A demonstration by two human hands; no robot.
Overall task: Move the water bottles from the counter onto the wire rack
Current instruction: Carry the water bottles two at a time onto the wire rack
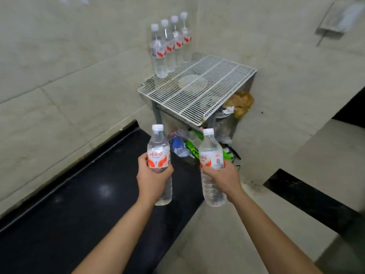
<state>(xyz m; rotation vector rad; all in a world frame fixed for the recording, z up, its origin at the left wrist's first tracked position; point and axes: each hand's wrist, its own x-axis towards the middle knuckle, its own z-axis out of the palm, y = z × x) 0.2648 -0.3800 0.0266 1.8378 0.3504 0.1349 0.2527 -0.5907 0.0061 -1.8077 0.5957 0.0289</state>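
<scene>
My left hand (153,179) grips a clear water bottle (158,147) with a white cap and red-and-white label, upright above the end of the black counter (65,214). My right hand (224,179) grips a second, matching bottle (210,153), also upright, just past the counter's edge. Both are held in the air in front of and below the white wire rack (199,89). Several like bottles (161,54) stand in a row along the rack's far left edge against the wall.
Tiled walls close off the left and back of the rack. Under and beside the rack lies litter: crushed plastic bottles and green wrappers (189,144) and a bin with brown waste (240,103). Black-edged stone steps (308,196) are at the right.
</scene>
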